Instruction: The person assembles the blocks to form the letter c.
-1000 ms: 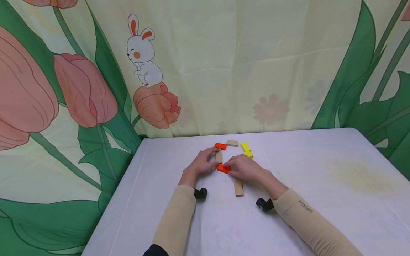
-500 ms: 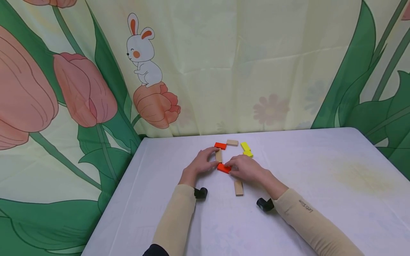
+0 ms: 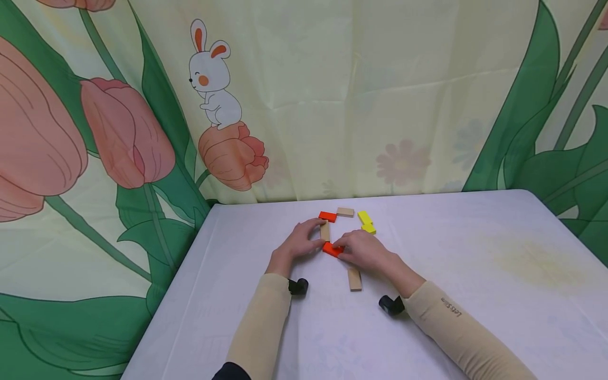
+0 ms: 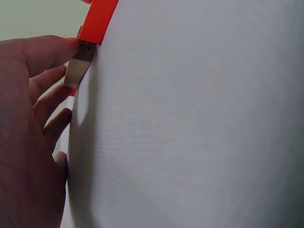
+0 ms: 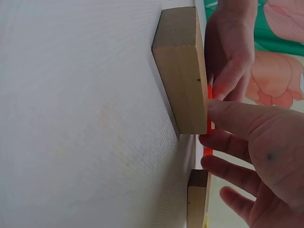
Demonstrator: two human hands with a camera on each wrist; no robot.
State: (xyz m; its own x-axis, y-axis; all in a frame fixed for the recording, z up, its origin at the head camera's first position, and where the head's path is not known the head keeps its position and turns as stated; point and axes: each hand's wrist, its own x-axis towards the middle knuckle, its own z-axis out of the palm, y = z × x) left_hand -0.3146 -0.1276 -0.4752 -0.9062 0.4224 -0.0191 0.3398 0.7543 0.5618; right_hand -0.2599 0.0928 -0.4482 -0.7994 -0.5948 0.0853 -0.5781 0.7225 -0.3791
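Note:
My left hand (image 3: 296,243) holds a plain wooden block (image 3: 325,231) at its two ends, thumb at the near end and a fingertip at the far end. In the left wrist view a dark figure 2 shows on that wooden block (image 4: 78,64), right against a red block (image 4: 100,21). The fingers and thumb of my right hand (image 3: 364,249) pinch this same red block (image 3: 331,249), which lies slanted at the wooden block's near end. Part of the red block is covered by the fingers.
Beyond the hands lie another red block (image 3: 328,216), a wooden block (image 3: 345,212) and two touching yellow blocks (image 3: 364,217). Nearer, a single wooden block (image 3: 354,279) lies below my right hand. A white cloth covers the table (image 3: 332,338); a printed curtain (image 3: 313,105) hangs behind.

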